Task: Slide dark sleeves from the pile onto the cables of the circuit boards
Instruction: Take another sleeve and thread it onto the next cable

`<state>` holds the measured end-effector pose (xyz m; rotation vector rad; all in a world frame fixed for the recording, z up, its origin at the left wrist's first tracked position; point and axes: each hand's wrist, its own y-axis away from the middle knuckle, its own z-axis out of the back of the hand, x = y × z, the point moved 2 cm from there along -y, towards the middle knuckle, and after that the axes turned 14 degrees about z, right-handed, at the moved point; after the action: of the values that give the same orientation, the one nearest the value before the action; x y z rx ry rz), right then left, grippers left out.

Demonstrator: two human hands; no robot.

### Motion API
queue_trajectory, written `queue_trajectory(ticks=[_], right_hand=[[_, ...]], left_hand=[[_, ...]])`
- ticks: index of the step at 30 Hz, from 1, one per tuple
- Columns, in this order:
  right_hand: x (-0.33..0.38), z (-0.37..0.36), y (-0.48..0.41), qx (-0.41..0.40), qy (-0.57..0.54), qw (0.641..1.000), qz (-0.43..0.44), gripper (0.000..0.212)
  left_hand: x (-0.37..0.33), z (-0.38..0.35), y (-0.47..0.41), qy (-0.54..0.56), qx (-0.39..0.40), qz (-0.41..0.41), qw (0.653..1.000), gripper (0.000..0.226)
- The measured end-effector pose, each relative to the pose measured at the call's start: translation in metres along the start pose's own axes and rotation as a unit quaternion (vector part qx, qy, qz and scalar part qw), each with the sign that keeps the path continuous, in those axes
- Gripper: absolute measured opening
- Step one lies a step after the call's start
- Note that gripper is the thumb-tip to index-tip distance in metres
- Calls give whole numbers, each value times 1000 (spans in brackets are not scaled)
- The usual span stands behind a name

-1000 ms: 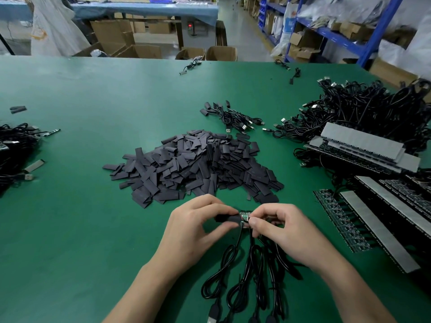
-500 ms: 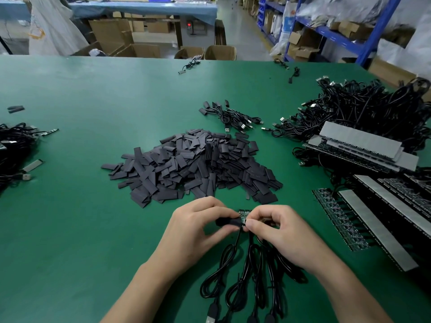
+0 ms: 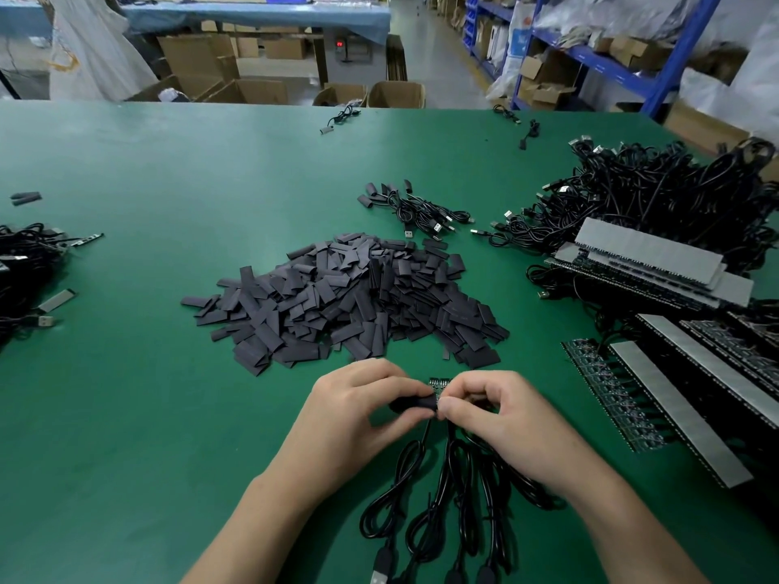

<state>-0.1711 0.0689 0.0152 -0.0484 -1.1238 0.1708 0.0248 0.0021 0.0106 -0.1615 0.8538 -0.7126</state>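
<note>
Left hand pinches 1 dark sleeve, right hand pinches the small circuit board, just beside the sleeve pile; I'd keep the sleeve mouth rounded and square to the board, easing it straight toward the cables.

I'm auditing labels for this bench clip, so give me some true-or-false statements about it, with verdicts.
The left hand pinches a dark sleeve. True.
The right hand is open and empty. False: its fingers pinch a small circuit board.
The sleeve pile lies beyond both hands. True.
The table is blue. False: it is green.
Black cables trail from the hands toward the person. True.
</note>
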Motion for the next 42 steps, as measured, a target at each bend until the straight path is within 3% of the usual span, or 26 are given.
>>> queue_trajectory(ticks=[3, 8, 16, 26, 42], right_hand=[[-1, 0, 0, 2, -18, 1000, -4, 34], [2, -1, -2, -15, -69, 998, -3, 22], [5, -8, -4, -57, -115, 992, 4, 19], [5, -16, -6, -97, -107, 989, 24, 21], [-4, -15, -4, -91, -94, 991, 3, 23]], left_hand=[[1, -1, 0, -7, -24, -10, 1000, 21], [1, 4, 0, 45, -103, 58, 992, 37], [-4, 4, 1, 70, -152, 104, 980, 42], [-3, 4, 0, 82, -131, 96, 983, 40], [-1, 3, -1, 84, -124, 90, 985, 24]])
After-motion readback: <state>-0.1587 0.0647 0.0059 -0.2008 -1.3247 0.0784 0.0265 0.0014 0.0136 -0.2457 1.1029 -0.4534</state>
